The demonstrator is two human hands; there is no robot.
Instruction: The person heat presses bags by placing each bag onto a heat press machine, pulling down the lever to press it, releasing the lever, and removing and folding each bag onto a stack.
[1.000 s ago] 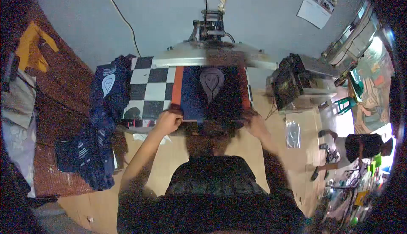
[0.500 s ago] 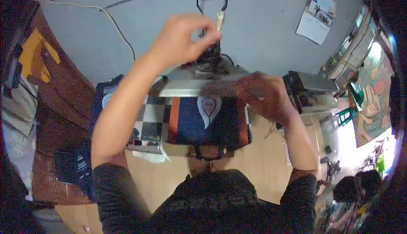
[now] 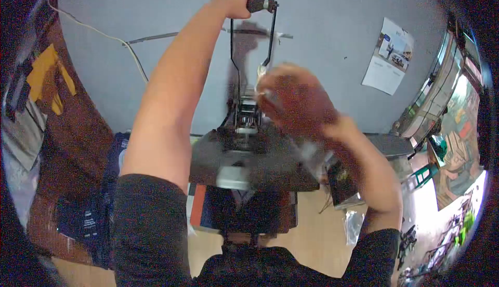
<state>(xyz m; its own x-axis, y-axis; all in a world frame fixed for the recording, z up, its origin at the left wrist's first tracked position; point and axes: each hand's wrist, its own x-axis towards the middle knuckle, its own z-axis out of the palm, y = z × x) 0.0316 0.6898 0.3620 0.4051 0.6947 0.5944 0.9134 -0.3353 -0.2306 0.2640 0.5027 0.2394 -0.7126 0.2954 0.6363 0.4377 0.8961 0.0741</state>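
Note:
My left hand (image 3: 234, 2) is raised high and wrapped around the black grip (image 3: 255, 4) at the top of a bent metal lever (image 3: 272, 32). That lever rises from a heat press, whose dark upper plate (image 3: 275, 167) spreads out below. Under the plate's front edge lies navy fabric (image 3: 213, 206) with an orange strip (image 3: 197, 205); the plate hides most of it. My right hand (image 3: 299, 97) is smeared by motion beside the lever's lower part, near a pale wrapped piece (image 3: 261, 71). Its fingers are unclear.
A grey wall (image 3: 322, 37) with a calendar (image 3: 389, 56) stands behind the press. Dark folded clothing (image 3: 86, 222) lies at left by a brown cover (image 3: 62, 167), with a yellow cloth (image 3: 49, 76) above. A clear plastic bag (image 3: 354, 224) sits low at right.
My left hand has gone up and taken hold of the lever grip. My right hand has moved from the plate's edge up toward the lever. The plate now covers the fabric's pale leaf-shaped print.

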